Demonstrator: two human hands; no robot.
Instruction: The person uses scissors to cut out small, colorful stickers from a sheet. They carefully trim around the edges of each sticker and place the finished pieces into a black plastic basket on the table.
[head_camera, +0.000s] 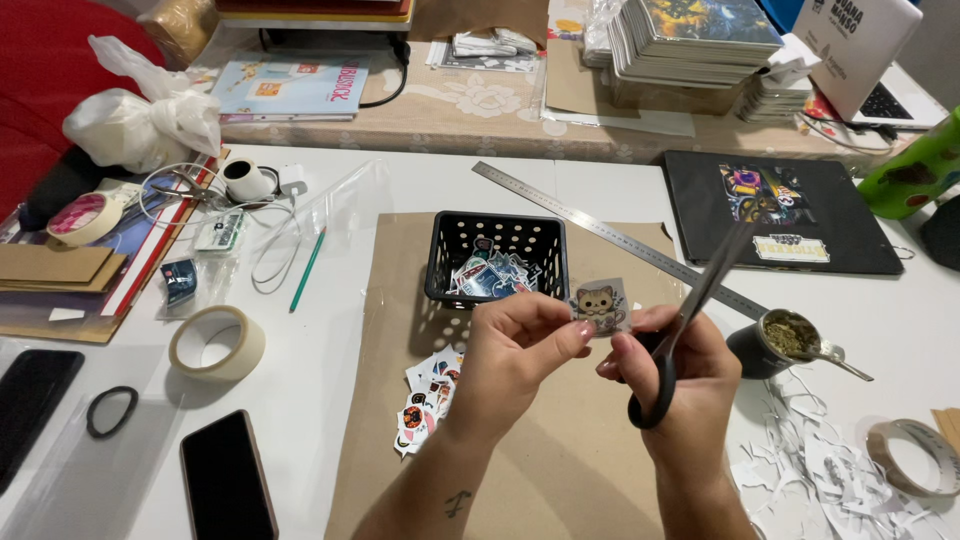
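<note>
My left hand (515, 345) pinches a small cat sticker (600, 305) between thumb and fingers, holding it above a sheet of brown cardboard (560, 470). My right hand (680, 385) grips black-handled scissors (690, 310), whose blades point up and right, just beside the sticker. Behind the hands stands a small black basket (545, 235) with several cut stickers in it. A loose pile of stickers (428, 395) lies on the cardboard to the left of my left wrist.
A long metal ruler (590, 225) lies diagonally behind the basket. A cup with a metal straw (780, 340) and paper scraps (820, 470) sit at the right; tape rolls (215, 342) (915, 455), a phone (228, 480), a green pencil (308, 270) and a black folder (780, 210) surround the cardboard.
</note>
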